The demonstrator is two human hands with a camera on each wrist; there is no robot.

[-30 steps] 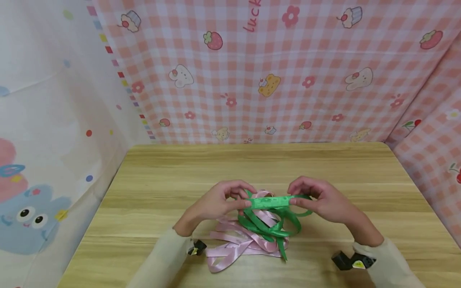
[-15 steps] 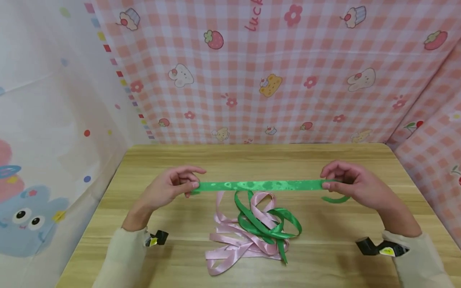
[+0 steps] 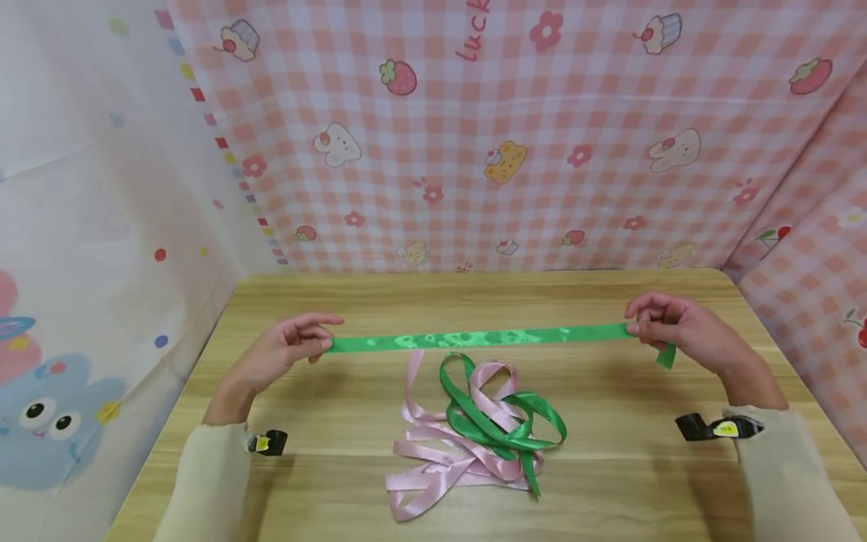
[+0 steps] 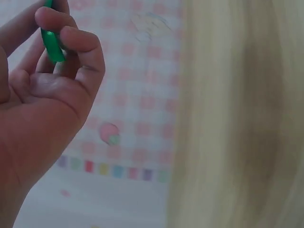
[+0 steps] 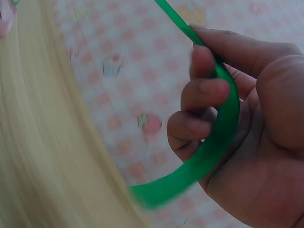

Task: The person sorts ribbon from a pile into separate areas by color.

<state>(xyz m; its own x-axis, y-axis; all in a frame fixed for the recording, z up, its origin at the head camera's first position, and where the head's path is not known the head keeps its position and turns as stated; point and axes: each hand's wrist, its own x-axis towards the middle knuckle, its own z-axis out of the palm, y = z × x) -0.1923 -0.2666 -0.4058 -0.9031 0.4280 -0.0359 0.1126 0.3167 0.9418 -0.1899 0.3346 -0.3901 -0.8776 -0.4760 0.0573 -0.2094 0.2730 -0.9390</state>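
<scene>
Head view: a green ribbon [image 3: 477,339] is stretched taut above the wooden table [image 3: 609,301], its long axis running left to right across the person. The left hand [image 3: 281,354] pinches 1 end between thumb and forefinger, the other fingers loosely curled; the right hand [image 3: 677,335] pinches the other end the same way, with a short tail [image 3: 667,356] hanging past its fingers. Both hands are equally far from the strip's middle, so neither is nearer. Nearer the person than the strip, and apart from it, lies a tangle of pink ribbons [image 3: 440,452] with another green ribbon [image 3: 504,421] looped through them.

Left wrist view: the left hand [image 4: 42,95] shows the green ribbon [image 4: 51,45] nipped between thumb and fingertips, the remaining fingers curled inward; the strip leads up out of frame.

Right wrist view: the right hand [image 5: 242,137] holds the green ribbon [image 5: 216,152] between thumb and forefinger; the ribbon enters from the upper left, curves across the curled fingers [image 5: 209,90] and trails down toward the lower left
</scene>
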